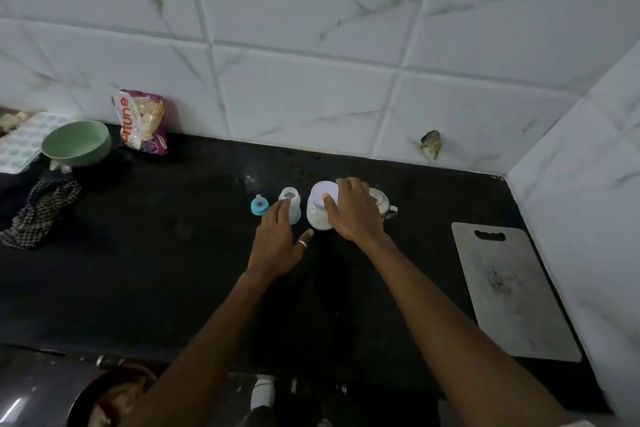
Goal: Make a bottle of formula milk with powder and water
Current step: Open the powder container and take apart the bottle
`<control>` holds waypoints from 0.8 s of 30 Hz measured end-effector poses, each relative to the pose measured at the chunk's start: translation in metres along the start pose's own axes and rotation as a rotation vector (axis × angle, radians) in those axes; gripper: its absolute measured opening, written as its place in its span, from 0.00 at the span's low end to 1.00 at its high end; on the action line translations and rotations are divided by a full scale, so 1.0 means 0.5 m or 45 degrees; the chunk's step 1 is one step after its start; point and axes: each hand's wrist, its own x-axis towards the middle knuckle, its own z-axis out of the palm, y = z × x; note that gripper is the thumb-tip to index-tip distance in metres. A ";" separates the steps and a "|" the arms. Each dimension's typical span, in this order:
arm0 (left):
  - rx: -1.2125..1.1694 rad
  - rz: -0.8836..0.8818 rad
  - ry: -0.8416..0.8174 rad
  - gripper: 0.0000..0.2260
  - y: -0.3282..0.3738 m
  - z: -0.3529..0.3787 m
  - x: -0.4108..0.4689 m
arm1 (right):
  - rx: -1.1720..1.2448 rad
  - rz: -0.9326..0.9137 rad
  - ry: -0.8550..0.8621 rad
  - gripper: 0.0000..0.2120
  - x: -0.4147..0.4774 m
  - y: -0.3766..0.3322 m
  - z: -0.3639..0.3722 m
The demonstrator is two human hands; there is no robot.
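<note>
Right hand (353, 211) grips the lid (324, 191) of the jar (318, 217), fingers curled over it. Left hand (277, 239), fingers straight, touches the open bottle (291, 210) just left of the jar. Step, as judged: opening the powder. Next: twist the lid off while steadying the jar.

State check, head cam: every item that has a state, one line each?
bottle: upright, open, teat off
teat cap: off, standing beside bottle
powder jar: upright, powder inside
jar lid: on, gripped by right hand
right hand: curled round jar lid
left hand: fingers straight, at bottle's side
kettle: mostly hidden behind right hand
green bowl: upright
cloth: crumpled
cutting board: lying flat
</note>
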 end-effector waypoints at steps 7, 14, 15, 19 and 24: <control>-0.209 -0.071 -0.238 0.39 -0.067 -0.011 0.043 | -0.165 0.145 -0.335 0.34 0.102 -0.039 0.044; -0.228 -0.038 -0.326 0.38 -0.119 -0.005 0.056 | -0.262 0.238 -0.531 0.42 0.144 -0.039 0.075; -0.234 -0.030 -0.324 0.38 -0.123 -0.003 0.056 | -0.267 0.245 -0.529 0.42 0.146 -0.040 0.078; -0.253 0.008 -0.302 0.36 -0.121 0.001 0.056 | -0.270 0.269 -0.500 0.39 0.144 -0.040 0.081; -0.324 0.063 -0.182 0.34 -0.075 -0.001 0.055 | -0.245 0.279 -0.392 0.36 0.117 -0.043 0.054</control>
